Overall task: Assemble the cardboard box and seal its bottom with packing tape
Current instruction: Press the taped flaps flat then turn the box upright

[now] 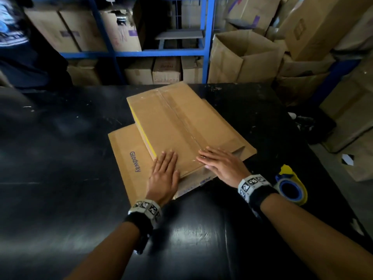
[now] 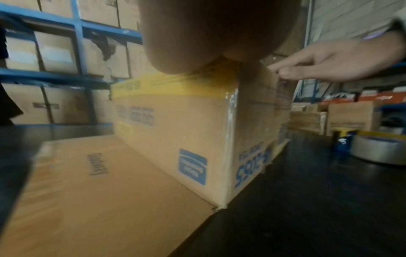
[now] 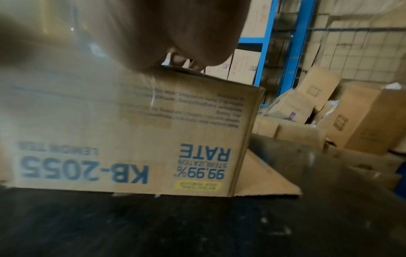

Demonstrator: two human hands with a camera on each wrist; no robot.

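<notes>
Cardboard box point(image 1: 177, 126) stands upside down on the black table point(image 1: 60, 158), its bottom flaps shut and uppermost under both palms, a clear strip of packing tape point(image 1: 180, 122) running along the seam away from the fingertips. Left hand point(image 1: 164, 174) lies flat on the near edge; right hand point(image 1: 222, 165) lies flat beside it, fingers straight on the tape's near end. This looks like the rubbing-down step. Next, I judge, the tape end wants pressing over the near wall. Beneath lies a flattened carton point(image 1: 129, 158); the tape dispenser point(image 1: 290, 185) sits just right of the right wrist.

Blue shelving point(image 1: 205, 37) of stacked cartons point(image 1: 84, 31); apparently loose boxes point(image 1: 244, 57) alongside.
</notes>
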